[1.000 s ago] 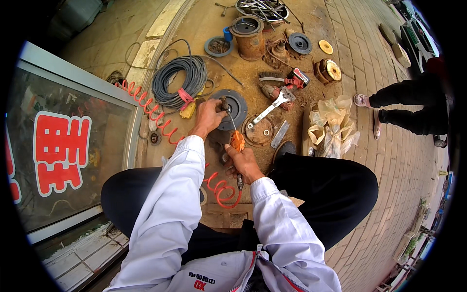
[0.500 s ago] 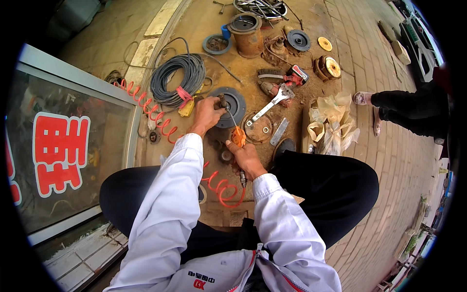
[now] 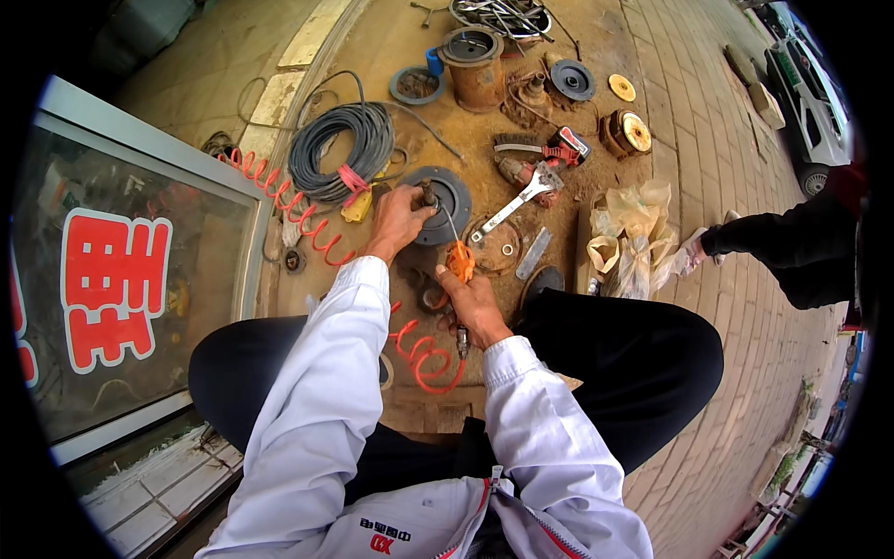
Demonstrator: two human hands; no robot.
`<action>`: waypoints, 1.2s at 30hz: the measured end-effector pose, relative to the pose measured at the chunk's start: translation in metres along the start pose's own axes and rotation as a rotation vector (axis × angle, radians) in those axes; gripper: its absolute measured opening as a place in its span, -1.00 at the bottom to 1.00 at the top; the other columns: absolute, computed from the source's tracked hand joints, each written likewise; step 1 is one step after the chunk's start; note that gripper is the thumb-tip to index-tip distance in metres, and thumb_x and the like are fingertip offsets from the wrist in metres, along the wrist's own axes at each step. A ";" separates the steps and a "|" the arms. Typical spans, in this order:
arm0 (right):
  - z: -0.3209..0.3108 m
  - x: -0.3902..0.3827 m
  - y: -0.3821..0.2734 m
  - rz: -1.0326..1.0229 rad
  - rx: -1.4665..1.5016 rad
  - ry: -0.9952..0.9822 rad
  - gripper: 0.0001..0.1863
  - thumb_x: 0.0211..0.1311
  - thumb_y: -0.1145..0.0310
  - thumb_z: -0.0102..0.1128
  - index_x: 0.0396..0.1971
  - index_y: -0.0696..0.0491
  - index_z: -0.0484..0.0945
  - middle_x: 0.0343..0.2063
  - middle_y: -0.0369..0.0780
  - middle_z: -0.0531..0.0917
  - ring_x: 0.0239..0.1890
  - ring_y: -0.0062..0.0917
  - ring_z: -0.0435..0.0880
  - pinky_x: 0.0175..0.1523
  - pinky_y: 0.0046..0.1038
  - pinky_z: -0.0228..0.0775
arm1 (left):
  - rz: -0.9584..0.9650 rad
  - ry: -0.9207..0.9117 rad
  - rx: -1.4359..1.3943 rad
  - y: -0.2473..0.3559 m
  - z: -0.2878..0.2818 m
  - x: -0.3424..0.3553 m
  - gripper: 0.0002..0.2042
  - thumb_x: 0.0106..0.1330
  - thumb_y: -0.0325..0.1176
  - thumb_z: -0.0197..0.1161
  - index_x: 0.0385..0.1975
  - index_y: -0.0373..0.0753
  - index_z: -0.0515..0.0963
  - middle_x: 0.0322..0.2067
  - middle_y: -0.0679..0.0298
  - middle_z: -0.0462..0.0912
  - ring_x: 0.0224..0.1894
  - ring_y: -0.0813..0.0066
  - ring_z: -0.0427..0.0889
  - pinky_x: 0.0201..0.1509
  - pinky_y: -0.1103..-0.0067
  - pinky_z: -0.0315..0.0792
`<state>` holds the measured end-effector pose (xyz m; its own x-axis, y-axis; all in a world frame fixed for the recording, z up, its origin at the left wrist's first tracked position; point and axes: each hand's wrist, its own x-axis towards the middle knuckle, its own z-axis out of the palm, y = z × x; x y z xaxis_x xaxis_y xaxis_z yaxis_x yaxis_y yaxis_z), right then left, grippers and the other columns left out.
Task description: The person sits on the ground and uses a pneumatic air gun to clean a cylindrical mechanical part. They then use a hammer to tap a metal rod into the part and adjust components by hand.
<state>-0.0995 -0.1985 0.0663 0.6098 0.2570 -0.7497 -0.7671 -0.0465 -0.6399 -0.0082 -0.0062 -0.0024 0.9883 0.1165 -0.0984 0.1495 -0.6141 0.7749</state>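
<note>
Taking the grey flanged disc (image 3: pixel 456 197) on the dusty ground (image 3: pixel 596 47) as the centre of the dial, with 12 at the top of the view, the left hand (image 3: pixel 399 222) sits at about 8 o'clock, its grip closed around a dark stub (image 3: pixel 427 194) that rises at the disc; whether the stub is part of the disc or separate I cannot tell. The right hand (image 3: pixel 477 307), between 5 and 6 o'clock, has its grip wrapped round an orange air gun (image 3: pixel 459 262), whose thin nozzle (image 3: pixel 448 224) points up toward 11 o'clock and ends over the disc, close beside the stub; whether its tip touches is too small to see. A metal fitting (image 3: pixel 463 343) below the right hand joins the gun to a red coiled hose (image 3: pixel 434 389) that loops at 6 o'clock. A coil of grey cable (image 3: pixel 372 140) lies at 10 o'clock, a rusty drum (image 3: pixel 476 88) stands between 12 and 1, a red power tool (image 3: pixel 564 146) lies just past 2, and a silver wrench (image 3: pixel 510 207) leans across at 3. Beyond it, still toward 3, are a crumpled plastic bag (image 3: pixel 638 228) and, well apart, another person's dark-trousered legs (image 3: pixel 778 242).
</note>
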 end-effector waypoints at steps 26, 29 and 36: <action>0.001 0.005 -0.001 0.044 -0.061 0.012 -0.58 0.46 0.05 0.22 -0.35 0.16 0.52 -0.59 -0.19 0.63 -0.79 -0.42 0.57 -0.77 -0.42 0.26 | 0.035 0.014 0.016 -0.003 0.004 -0.001 -0.73 0.13 -0.42 0.49 -0.17 -0.30 0.72 -0.21 0.04 0.70 -0.15 -0.01 0.68 -0.05 0.25 0.53; -0.001 0.009 0.003 0.044 -0.089 0.021 -0.59 0.46 0.05 0.23 -0.35 0.15 0.52 -0.60 -0.19 0.61 -0.80 -0.44 0.54 -0.77 -0.40 0.26 | 0.050 0.011 0.028 -0.001 0.004 -0.002 -0.73 0.12 -0.42 0.49 -0.17 -0.31 0.72 -0.21 0.04 0.70 -0.16 0.00 0.69 -0.06 0.26 0.53; -0.008 0.015 0.005 0.048 -0.105 0.005 -0.58 0.45 0.04 0.25 -0.30 0.16 0.54 -0.61 -0.20 0.60 -0.82 -0.45 0.49 -0.76 -0.39 0.27 | 0.032 0.008 0.005 0.000 0.004 -0.002 -0.73 0.12 -0.42 0.50 -0.17 -0.31 0.72 -0.22 0.05 0.71 -0.18 0.04 0.70 -0.08 0.28 0.54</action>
<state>-0.0927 -0.2027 0.0510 0.5738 0.2476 -0.7807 -0.7705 -0.1598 -0.6170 -0.0101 -0.0095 -0.0051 0.9923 0.1029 -0.0687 0.1181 -0.6213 0.7746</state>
